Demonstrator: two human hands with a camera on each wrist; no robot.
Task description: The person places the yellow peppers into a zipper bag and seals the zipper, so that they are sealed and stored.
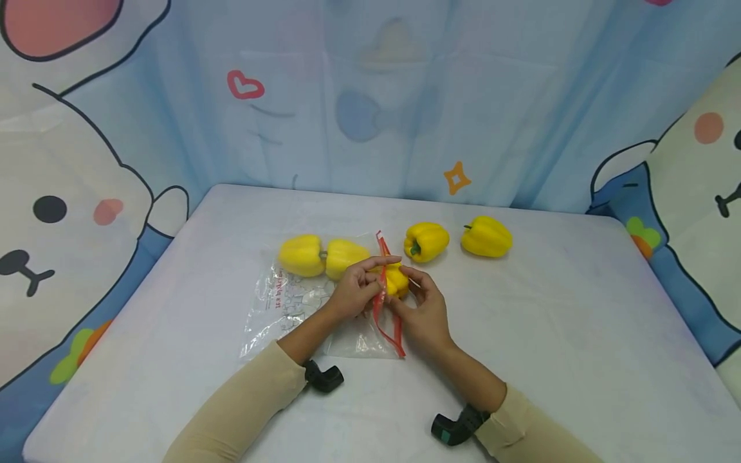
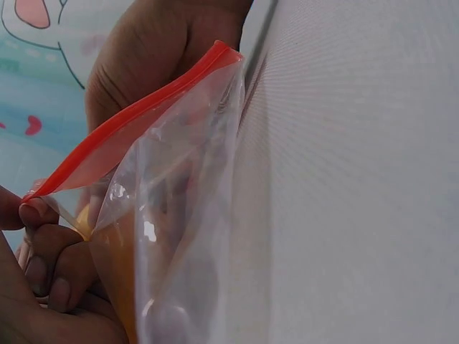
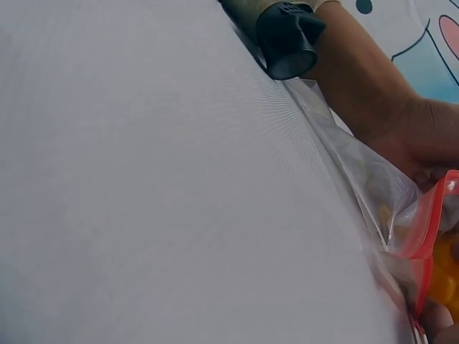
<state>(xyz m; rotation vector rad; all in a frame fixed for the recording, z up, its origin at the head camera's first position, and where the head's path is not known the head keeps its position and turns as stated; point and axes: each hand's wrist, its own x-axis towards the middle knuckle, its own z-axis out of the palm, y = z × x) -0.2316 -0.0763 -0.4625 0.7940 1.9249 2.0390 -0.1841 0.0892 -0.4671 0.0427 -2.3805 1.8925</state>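
Observation:
A clear plastic bag [image 1: 301,302] with a red zip edge [image 1: 396,331] lies flat on the table, two yellow peppers [image 1: 300,255] at its upper part. Pinching the bag's red edge [image 2: 136,111] is the left hand [image 1: 354,288], its index finger stretched over a third yellow pepper [image 1: 396,280] at the mouth. From the other side the right hand [image 1: 425,311] grips that pepper, thumb below and fingers above. In the right wrist view the pepper [image 3: 446,276] shows beside the red edge [image 3: 424,229]; the bag partly hides it.
Two more yellow peppers, one [image 1: 426,242] just beyond the right hand and another [image 1: 487,236] farther right, stand on the white table [image 1: 579,321]. A patterned blue curtain [image 1: 376,96] hangs behind the table.

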